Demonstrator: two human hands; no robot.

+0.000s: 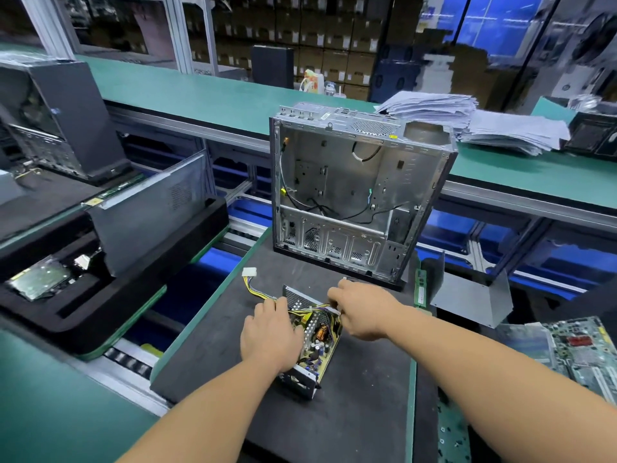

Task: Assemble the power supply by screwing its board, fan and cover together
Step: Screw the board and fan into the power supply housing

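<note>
The open power supply point(315, 345) lies on a black foam mat point(350, 412), its circuit board with a copper coil and capacitors exposed inside the metal shell. My left hand point(270, 332) rests over the supply's left side, fingers curled over its edge near the yellow wire bundle point(253, 289). My right hand point(362, 309) grips the far right corner of the shell, fingers curled among the wires there. The white connector point(249, 272) on the yellow wires lies loose on the mat. No fan or screwdriver is visible.
An empty computer case point(354, 192) stands upright just behind the supply. A grey metal cover point(467, 299) and a memory stick point(420, 289) lie at right. A motherboard point(581, 349) sits far right. A black tray with a hard drive point(40, 279) is at left.
</note>
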